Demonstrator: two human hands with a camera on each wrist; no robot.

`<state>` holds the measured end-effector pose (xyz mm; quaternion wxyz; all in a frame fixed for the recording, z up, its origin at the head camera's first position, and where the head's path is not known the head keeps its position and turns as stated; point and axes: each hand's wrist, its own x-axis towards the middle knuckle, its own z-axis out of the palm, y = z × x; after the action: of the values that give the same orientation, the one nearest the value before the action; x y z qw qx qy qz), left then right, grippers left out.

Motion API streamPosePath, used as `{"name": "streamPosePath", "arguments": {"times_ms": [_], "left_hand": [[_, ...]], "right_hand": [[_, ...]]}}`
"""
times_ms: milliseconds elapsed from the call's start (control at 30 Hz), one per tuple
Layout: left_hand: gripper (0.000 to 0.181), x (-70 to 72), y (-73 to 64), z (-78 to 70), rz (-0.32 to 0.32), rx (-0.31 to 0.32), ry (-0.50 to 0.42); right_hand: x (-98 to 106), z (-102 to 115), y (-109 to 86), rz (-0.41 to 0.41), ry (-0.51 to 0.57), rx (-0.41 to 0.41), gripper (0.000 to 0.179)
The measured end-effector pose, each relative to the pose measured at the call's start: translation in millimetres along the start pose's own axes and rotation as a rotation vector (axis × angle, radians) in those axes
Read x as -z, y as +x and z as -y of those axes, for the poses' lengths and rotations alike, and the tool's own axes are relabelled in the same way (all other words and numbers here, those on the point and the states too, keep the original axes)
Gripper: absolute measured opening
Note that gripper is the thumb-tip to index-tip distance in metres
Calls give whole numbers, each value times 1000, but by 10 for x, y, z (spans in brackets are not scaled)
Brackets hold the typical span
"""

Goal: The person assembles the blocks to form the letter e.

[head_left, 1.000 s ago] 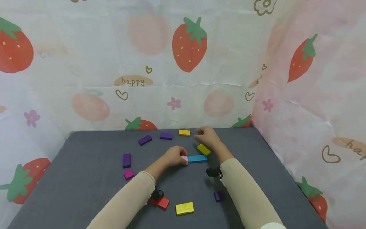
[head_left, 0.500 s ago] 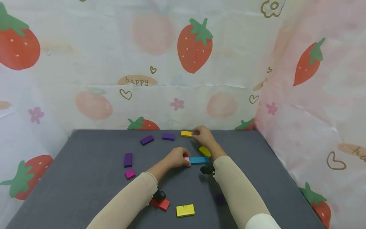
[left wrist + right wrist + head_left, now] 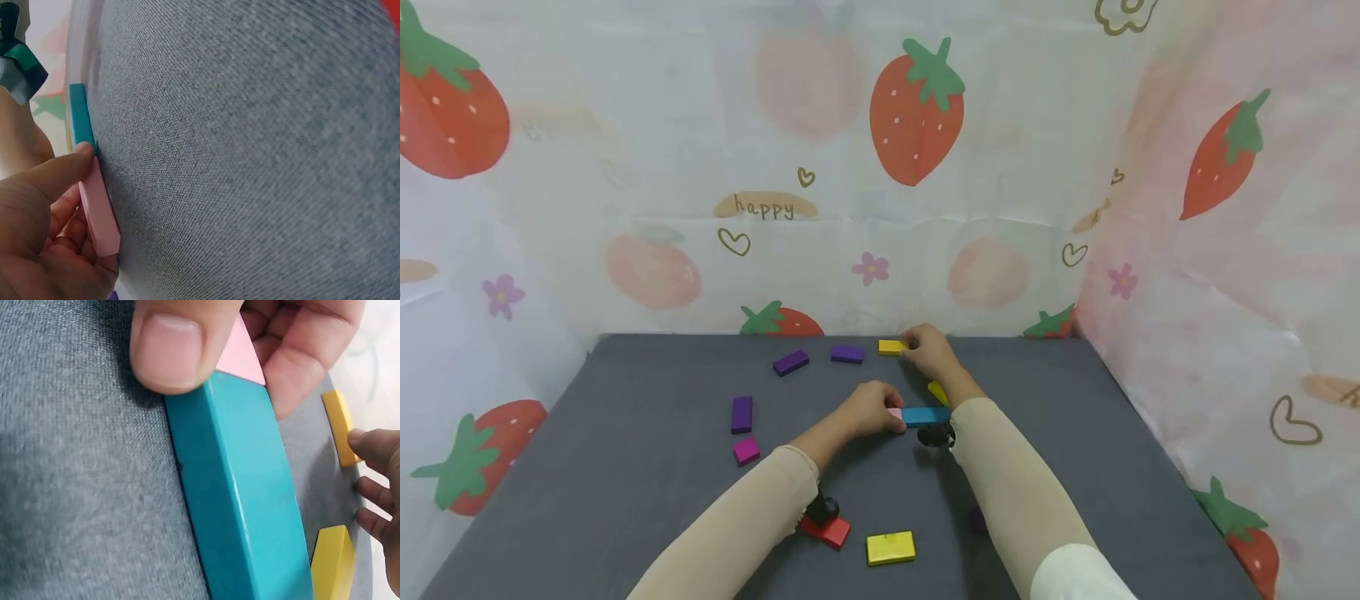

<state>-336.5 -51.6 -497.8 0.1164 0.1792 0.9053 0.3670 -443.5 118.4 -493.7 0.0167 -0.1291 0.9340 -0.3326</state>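
Observation:
My left hand (image 3: 871, 408) pinches a pink block (image 3: 100, 212) between thumb and fingers, low over the grey table. The pink block meets a longer blue block (image 3: 250, 487) end to end, and the thumb tip lies near their joint. Farther off, at the table's back edge, my right hand (image 3: 931, 354) has its thumb and fingertips at the right end of an orange-yellow block (image 3: 891, 347); the thumb covers part of that end. Another yellow block (image 3: 334, 562) lies just beyond the blue one, partly hidden by the right wrist in the head view.
Purple blocks (image 3: 791, 362) lie at the back and left, beside a magenta block (image 3: 747, 451). Toward the front are a red block (image 3: 831, 532) and a yellow block (image 3: 891, 548). A dark purple block (image 3: 977, 521) sits partly under the right sleeve. Strawberry-print cloth (image 3: 820, 267) encloses the table (image 3: 625, 467).
My right hand has moved a little left and onto the end of the orange-yellow block. The left hand keeps its hold on the pink block. The head view has shifted slightly.

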Motion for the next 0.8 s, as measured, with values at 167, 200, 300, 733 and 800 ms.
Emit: {"name": "streamPosePath", "arguments": {"times_ms": [167,200,300,733,800], "left_hand": [[27,37,12,17,-17,5,6],[27,36,12,20,-14,6,7],[28,23,9,22,-4,8,5],[27,13,1,1,-8,19,5],[27,13,3,3,-7,17,1]], "right_hand": [[-1,72,54,5,-18,14,42],[-6,78,60,12,-30,14,42],[-17,88,67,29,-55,15,39],[-28,129,75,37,-92,15,33],[-33,129,84,34,-96,6,33]]}}
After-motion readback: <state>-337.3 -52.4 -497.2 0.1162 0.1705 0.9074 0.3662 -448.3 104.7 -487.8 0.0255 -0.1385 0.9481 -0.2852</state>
